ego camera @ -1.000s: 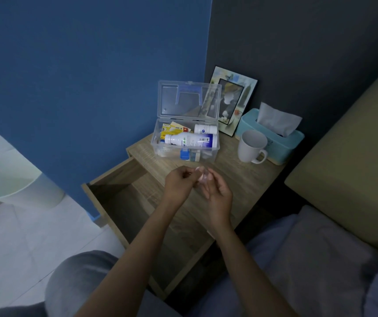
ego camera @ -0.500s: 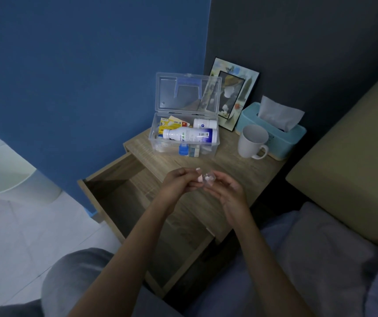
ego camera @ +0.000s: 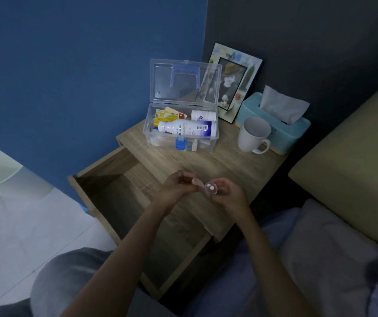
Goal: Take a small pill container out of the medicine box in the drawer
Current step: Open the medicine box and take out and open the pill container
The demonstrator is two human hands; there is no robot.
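A clear plastic medicine box (ego camera: 148,131) stands on the wooden nightstand with its lid up, holding white bottles and packets. The drawer (ego camera: 105,197) below is pulled out and looks empty. My right hand (ego camera: 228,194) holds a small round clear pill container (ego camera: 210,188) with two white pills visible inside. My left hand (ego camera: 176,186) pinches its pinkish lid (ego camera: 196,182), which is lifted off to the left of the container. Both hands hover over the front edge of the nightstand top, above the drawer.
A white mug (ego camera: 253,135), a teal tissue box (ego camera: 281,131) and a picture frame (ego camera: 233,81) stand at the back right of the nightstand (ego camera: 229,161). A bed with grey bedding (ego camera: 320,259) lies to the right, blue wall to the left.
The hands have drawn slightly apart: the left hand has pulled the lid off, and the open container with two pills now shows in the right hand.
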